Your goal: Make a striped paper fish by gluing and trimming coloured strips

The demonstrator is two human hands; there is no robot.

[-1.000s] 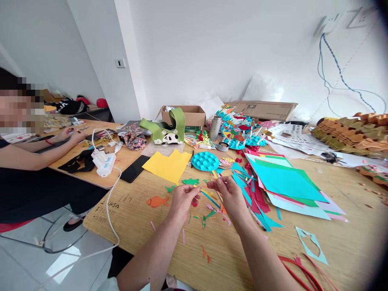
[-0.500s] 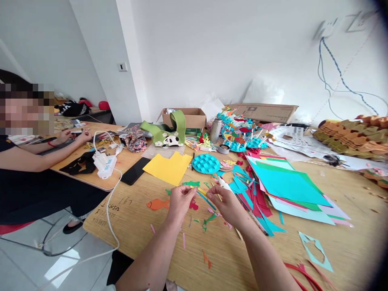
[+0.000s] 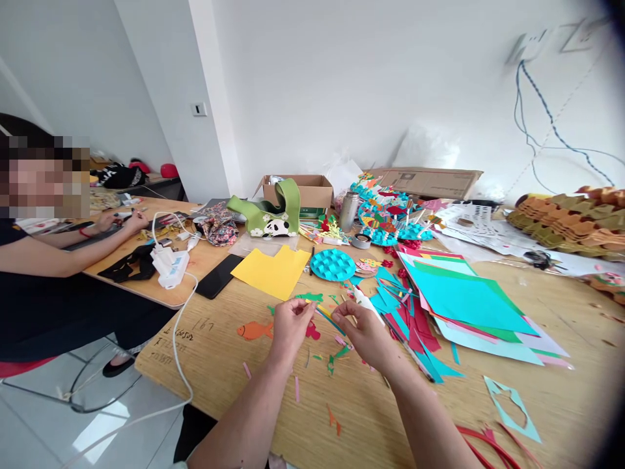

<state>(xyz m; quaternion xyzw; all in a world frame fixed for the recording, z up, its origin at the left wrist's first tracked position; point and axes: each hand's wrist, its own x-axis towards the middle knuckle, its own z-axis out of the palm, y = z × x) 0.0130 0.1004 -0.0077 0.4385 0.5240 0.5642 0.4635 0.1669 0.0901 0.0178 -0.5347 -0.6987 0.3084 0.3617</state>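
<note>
Thin yellow and blue paper strips [image 3: 324, 315] stretch between my two hands above the wooden table [image 3: 234, 384]. My left hand [image 3: 291, 320] pinches the strips at their left end. At the right end, my right hand [image 3: 355, 324] has its fingers closed on them. An orange paper fish [image 3: 254, 331] lies left of my left hand. Behind the hands are a green paper cutout [image 3: 310, 297] and a round blue woven paper disc [image 3: 333, 265]. A white glue pen [image 3: 366, 303] lies just behind my right hand.
Yellow paper [image 3: 271, 273] and a black phone [image 3: 218, 277] lie at left, beside a white power strip [image 3: 170, 264]. Coloured sheets [image 3: 478, 299] are stacked at right. Paper scraps surround my hands. Another person's hands [image 3: 131, 221] work at the left table.
The view has shifted very slightly. Both hands still hold the strips, whose yellow and blue parts now appear closer together.
</note>
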